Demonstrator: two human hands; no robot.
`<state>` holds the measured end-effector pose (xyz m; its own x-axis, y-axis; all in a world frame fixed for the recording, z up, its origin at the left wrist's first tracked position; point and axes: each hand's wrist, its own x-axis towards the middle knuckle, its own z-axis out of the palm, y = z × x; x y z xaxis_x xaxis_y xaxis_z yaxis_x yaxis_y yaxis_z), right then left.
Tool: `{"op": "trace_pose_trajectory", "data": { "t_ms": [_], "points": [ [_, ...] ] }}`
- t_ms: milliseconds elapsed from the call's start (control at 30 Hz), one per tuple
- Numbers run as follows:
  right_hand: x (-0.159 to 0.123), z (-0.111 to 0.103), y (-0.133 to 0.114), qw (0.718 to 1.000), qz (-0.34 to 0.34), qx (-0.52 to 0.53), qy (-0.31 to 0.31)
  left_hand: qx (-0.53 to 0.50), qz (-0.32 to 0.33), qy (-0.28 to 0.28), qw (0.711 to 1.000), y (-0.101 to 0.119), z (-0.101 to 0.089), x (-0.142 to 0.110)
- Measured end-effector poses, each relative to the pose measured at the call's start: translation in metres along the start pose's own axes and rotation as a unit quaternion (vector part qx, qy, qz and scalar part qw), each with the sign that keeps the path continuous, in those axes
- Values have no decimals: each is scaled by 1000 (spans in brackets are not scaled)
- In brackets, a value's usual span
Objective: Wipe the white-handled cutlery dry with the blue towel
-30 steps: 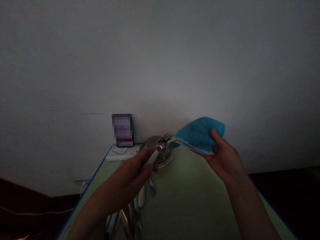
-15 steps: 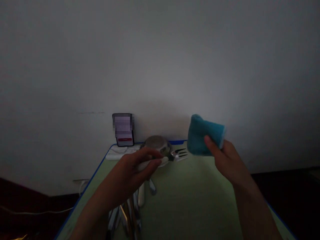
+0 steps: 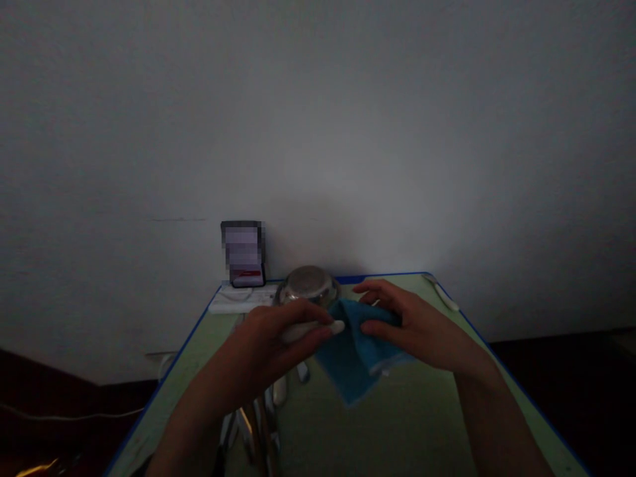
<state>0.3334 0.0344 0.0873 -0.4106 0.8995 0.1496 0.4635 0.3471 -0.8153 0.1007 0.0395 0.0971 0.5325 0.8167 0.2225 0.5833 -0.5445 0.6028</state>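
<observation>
While the left hand (image 3: pixel 268 341) grips the fork (image 3: pixel 338 327) just in front of the bowl (image 3: pixel 309 285), its head hidden at the cloth (image 3: pixel 348 361), the right hand (image 3: pixel 415 326) clasps that cloth, front-right of the bowl. Cutlery (image 3: pixel 257 424) lies in front of the bowl; the phone (image 3: pixel 244 255) stands left.

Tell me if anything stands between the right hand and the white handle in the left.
Yes, the blue cloth: the right hand holds it, and it hangs between that hand and the tip of the white handle in the left hand. Nothing else visible stands between them.
</observation>
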Motion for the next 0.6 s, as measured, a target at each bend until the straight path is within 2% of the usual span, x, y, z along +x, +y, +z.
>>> {"op": "trace_pose_trajectory", "data": {
  "t_ms": [133, 300, 500, 600],
  "points": [
    [7, 1, -3, 995, -37, -71, -59, -4, 13, -7, 1000, 2, 1, 0],
    [9, 1, -5, 989, -111, -73, -63, -20, 42, 0, 999, 2, 1, -1],
    [6, 2, -4, 992, -73, -94, -39, -11, 45, 6, 999, -2, -1, 1],
    [4, -1, -2, 990, -72, -88, -79, 3, 35, -9, 999, -3, -1, 1]
  ]
}}
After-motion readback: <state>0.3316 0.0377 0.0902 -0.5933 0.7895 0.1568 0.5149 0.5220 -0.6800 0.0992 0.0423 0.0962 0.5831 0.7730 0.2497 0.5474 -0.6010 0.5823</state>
